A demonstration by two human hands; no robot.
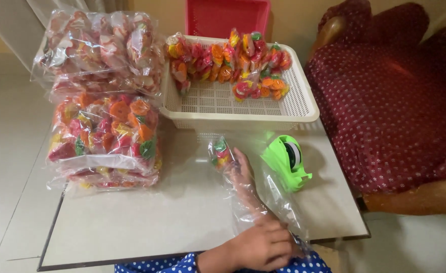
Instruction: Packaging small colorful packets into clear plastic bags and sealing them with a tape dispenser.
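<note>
left hand (263, 246) | fingers curled, gripping clear bag (243, 187) | table (132, 222) edge

Counts on my table, by kind

I count two baskets, one white mesh basket (288, 108) and one red basket (218, 17) behind it; one green tape dispenser (287, 161); one long clear bag (243, 187) lying on the table (132, 222); roughly four stacked sealed packs (104, 131) at left, though I can't separate the layers; two hands, left hand (261, 247) and right hand (243, 177); one red armchair (389, 101).
</note>
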